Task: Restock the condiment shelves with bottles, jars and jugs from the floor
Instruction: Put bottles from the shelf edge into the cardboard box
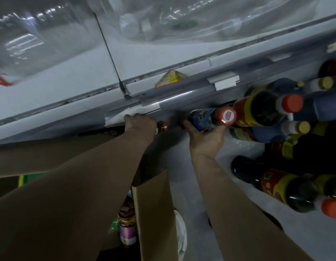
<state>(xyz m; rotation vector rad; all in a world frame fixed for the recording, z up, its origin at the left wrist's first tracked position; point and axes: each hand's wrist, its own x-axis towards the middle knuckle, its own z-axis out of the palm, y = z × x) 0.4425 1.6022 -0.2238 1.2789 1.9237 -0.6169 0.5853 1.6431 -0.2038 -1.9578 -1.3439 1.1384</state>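
My right hand (204, 137) grips a dark bottle with a blue label and a red cap (210, 118), just below the grey shelf edge (172, 102). My left hand (139, 123) reaches under the same shelf edge and holds a small bottle with a red cap (161, 126); most of that bottle is hidden behind the hand. To the right, several dark sauce bottles with red and yellow labels (257, 110) stand crowded together, some with orange caps, some with yellow caps.
An open cardboard box (154, 213) stands below my arms, with a jar with a purple label (127, 228) beside it. One dark bottle (280, 189) stands apart at lower right on the pale floor. Clear plastic wrapping (41, 34) covers the goods above the shelf.
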